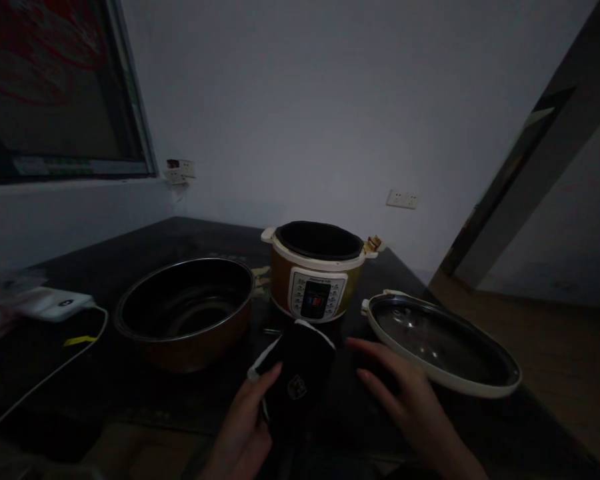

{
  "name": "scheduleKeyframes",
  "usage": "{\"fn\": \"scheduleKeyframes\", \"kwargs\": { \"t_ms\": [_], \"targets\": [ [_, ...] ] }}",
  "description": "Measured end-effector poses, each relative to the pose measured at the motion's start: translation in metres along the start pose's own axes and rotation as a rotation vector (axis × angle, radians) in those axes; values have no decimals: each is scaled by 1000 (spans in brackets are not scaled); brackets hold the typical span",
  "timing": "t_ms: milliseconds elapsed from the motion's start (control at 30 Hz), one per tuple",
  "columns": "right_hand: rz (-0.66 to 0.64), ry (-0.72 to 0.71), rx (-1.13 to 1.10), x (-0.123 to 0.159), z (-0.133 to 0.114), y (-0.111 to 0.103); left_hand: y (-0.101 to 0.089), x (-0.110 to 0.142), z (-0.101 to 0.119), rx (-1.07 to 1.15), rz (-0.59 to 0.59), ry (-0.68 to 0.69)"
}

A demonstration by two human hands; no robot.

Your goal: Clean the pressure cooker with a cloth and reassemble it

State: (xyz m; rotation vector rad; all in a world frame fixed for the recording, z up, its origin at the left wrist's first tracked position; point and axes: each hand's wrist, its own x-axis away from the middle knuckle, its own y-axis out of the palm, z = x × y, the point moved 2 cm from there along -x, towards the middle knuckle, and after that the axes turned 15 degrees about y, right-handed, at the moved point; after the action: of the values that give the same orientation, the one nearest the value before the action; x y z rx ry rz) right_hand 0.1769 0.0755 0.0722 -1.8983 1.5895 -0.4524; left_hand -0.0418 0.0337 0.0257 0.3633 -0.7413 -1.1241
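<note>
Our left hand [245, 427] was clamped on a black pouch [297, 377] just in front of the cooker [317, 273] — our right hand [405, 400] lay flat, fingers spread, touching the lid [443, 343] right of the cooker.

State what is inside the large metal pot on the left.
The large metal pot shows only its bare, shiny inner wall and base; nothing lies inside. Its near rim hides the nearest inner wall.
</note>
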Motion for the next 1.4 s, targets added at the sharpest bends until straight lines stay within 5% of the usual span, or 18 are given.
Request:
{"fn": "scheduleKeyframes", "kwargs": {
  "t_ms": [100, 233, 300, 467, 700, 833, 967, 1100, 1400],
  "targets": [
    [-282, 117, -405, -1, -7, 26, -1, -2, -2, -120, -57, 65],
    [-535, 182, -766, -14, -10, 48, 8, -11, 14, -457, -248, 484],
    [-530, 200, -813, -20, -9, 51, 16, -14, 24, -612, -333, 640],
    [-487, 225, -739, -20, -1, 49, 40, -15, 37, -833, -611, 767],
    [-243, 589, -934, -1, 21, 47, 62, -18, 77, -887, -1003, 804],
    [-239, 625, -1106, -3, 17, 41, 94, -46, 101, -975, -855, 1186],
    [-125, 645, -1151, -5, 21, 33, 132, -81, 96, -1356, -689, 1517],
    [-61, 726, -1114, 2, 33, 32, 144, -105, 82, -1635, -675, 1602],
    [-65, 719, -1059, 13, 38, 25, 147, -117, 77, -1770, -613, 1567]
  ]
}}
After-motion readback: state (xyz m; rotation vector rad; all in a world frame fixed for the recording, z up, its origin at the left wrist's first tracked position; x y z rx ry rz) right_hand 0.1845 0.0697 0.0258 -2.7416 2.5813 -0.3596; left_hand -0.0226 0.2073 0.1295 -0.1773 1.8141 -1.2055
